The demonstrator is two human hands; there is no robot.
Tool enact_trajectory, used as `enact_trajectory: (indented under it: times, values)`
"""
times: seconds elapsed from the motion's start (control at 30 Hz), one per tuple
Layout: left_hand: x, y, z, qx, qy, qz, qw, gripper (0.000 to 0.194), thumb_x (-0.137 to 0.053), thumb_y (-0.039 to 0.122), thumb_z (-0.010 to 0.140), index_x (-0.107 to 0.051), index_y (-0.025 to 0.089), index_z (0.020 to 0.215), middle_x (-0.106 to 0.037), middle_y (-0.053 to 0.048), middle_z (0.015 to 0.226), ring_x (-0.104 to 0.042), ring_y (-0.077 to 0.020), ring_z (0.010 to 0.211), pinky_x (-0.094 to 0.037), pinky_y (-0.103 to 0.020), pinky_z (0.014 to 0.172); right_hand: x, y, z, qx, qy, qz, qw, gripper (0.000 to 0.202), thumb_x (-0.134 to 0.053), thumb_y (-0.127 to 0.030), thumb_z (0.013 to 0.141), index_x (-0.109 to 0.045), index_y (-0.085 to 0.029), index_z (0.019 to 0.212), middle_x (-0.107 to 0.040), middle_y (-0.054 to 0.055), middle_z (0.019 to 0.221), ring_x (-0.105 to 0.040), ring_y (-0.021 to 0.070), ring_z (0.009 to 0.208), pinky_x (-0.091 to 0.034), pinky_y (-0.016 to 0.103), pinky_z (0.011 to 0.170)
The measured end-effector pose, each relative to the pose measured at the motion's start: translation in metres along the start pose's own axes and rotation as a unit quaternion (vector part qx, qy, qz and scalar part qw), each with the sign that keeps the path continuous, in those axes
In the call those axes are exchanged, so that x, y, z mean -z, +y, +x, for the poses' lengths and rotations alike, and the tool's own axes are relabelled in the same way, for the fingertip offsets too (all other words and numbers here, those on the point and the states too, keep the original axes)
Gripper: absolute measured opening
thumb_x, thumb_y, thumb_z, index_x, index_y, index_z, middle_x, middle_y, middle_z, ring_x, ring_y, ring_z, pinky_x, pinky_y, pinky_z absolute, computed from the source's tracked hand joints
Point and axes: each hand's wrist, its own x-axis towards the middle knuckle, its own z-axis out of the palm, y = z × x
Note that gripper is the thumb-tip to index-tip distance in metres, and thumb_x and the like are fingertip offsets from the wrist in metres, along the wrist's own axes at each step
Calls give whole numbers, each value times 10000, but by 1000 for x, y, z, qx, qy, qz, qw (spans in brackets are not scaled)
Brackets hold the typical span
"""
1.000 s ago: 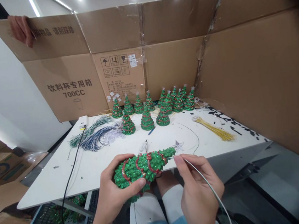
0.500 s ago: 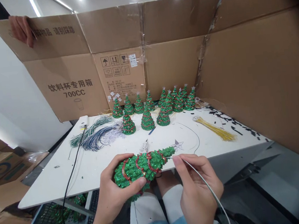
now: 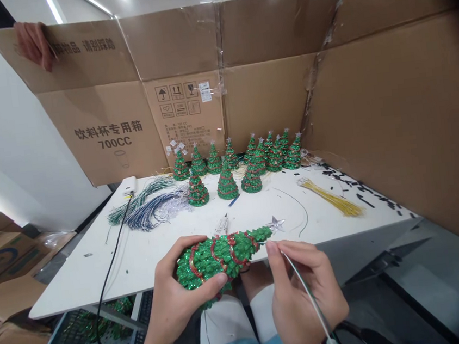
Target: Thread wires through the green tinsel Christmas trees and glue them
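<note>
My left hand point(image 3: 180, 286) is wrapped round the wide end of a glittery green Christmas tree ornament point(image 3: 218, 258) with red garlands. The tree lies on its side above my lap, its tip pointing right and a clear star point(image 3: 276, 224) at the tip. My right hand point(image 3: 307, 284) pinches a thin pale wire point(image 3: 304, 282) between thumb and fingertips, just below the tip. The wire trails down over that hand; its pinched end is too small to make out. Behind the ornament a white pen-like tool point(image 3: 221, 226) lies on the table.
Several finished-looking small trees point(image 3: 226, 182) stand along the back of the white table point(image 3: 84, 275). Bundles of green and blue wires point(image 3: 149, 210) lie left, yellow wires point(image 3: 333, 198) right. Cardboard walls point(image 3: 271, 102) enclose the back. A black cable point(image 3: 108, 272) hangs at left. Another person's hand point(image 3: 34, 46) grips the cardboard.
My right hand has shifted slightly down and right with the wire, which now hangs straighter. The tree has moved very slightly right in my left hand.
</note>
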Motion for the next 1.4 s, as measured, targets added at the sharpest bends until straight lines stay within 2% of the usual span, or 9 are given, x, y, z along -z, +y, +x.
enact_trajectory:
  times: [0.17,0.43,0.6,0.8,0.97,1.07,1.17,1.3,1.4]
  values:
    - [0,0,0,1,-3,-5,1000,613,-987,519,735,-792,248,1250,-800,-64,1215,-768,-276,993,-653,-329,777,-1,-3,0,171,-3,-68,983,399,-877,130,797,-808,-169,1051,-842,71,972,-794,202,796,-632,327,670]
    - [-2,5,-1,7,5,-23,1000,602,-1002,501,706,-805,259,1220,-803,-61,1212,-779,-274,961,-664,-322,712,-5,-1,-2,167,-6,-53,984,321,-858,92,863,-809,-183,1021,-847,64,952,-793,200,785,-632,347,656]
    - [-2,3,0,5,9,-1,1000,575,-988,482,724,-807,242,1215,-813,-61,1178,-765,-288,1005,-651,-356,826,-6,3,-8,38,0,-14,999,272,-872,-29,898,-790,-252,1030,-829,47,975,-792,220,840,-664,378,734]
    - [1,-1,2,5,15,15,1000,587,-976,495,735,-806,237,1235,-817,-40,1083,-763,-268,937,-630,-368,868,-3,2,-6,-124,-10,67,990,130,-915,-197,910,-789,-218,929,-823,57,924,-806,207,840,-671,322,748]
    - [1,0,1,28,12,-19,999,615,-981,532,721,-810,235,1233,-823,-46,1111,-769,-267,918,-648,-333,759,1,3,1,-369,-35,224,901,322,-1014,-362,800,-736,-203,824,-784,26,839,-742,153,713,-608,248,642]
    - [1,1,1,27,6,-21,999,618,-982,516,721,-809,225,1238,-829,-50,1104,-776,-265,913,-659,-333,775,1,4,4,-451,-47,275,848,386,-1047,-389,745,-716,-203,815,-752,4,783,-680,121,651,-565,221,601]
    - [0,3,0,37,-2,-40,999,622,-992,521,719,-804,233,1238,-822,-45,1098,-773,-247,862,-667,-320,719,0,4,1,-418,-22,254,872,368,-1037,-391,763,-726,-203,821,-765,15,810,-699,134,687,-582,236,626]
    - [-2,7,-1,41,-9,-62,997,626,-1016,527,692,-807,247,1212,-811,-46,1104,-770,-239,814,-668,-309,642,-1,2,-6,-255,16,153,955,235,-973,-300,863,-757,-208,865,-816,46,905,-781,182,816,-639,283,716]
    - [-2,7,-1,41,-15,-67,997,617,-1015,512,697,-806,250,1215,-812,-50,1099,-777,-245,826,-671,-306,634,0,-2,-9,-125,18,88,988,142,-915,-183,910,-777,-217,920,-831,54,942,-805,194,854,-652,291,726]
